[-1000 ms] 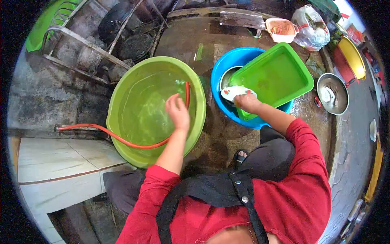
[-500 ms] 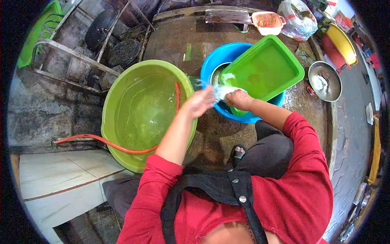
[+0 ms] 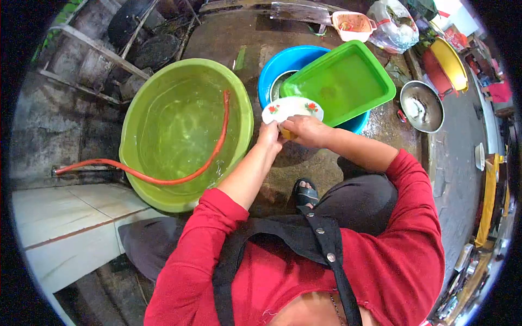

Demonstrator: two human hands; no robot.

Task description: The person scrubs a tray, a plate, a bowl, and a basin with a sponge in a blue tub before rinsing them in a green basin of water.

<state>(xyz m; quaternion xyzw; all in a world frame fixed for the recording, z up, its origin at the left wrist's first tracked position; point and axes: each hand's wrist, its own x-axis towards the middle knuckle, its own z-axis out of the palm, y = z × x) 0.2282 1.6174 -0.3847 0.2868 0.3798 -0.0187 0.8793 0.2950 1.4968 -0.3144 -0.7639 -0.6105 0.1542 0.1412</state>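
Between my hands is a white dish with red flowers near its rim, tilted over the near edge of the blue tub. My left hand is closed on the dish's near left edge. My right hand presses a small yellow pad, probably a sponge, against the near side of the dish; its fingers are partly hidden. Just behind the dish, a green rectangular basin with water in it rests tilted on the blue tub. A metal bowl inside the tub is mostly covered.
Left of my hands stands a large green tub of water with an orange hose running into it. At right sits a metal bowl. A pink basket and a plastic bag are at the back. My sandalled foot is below.
My left hand has come in to the dish from over the green tub's edge, and the splashing water is gone. The flowered dish now faces up, and the yellow pad shows. The view has shifted slightly.
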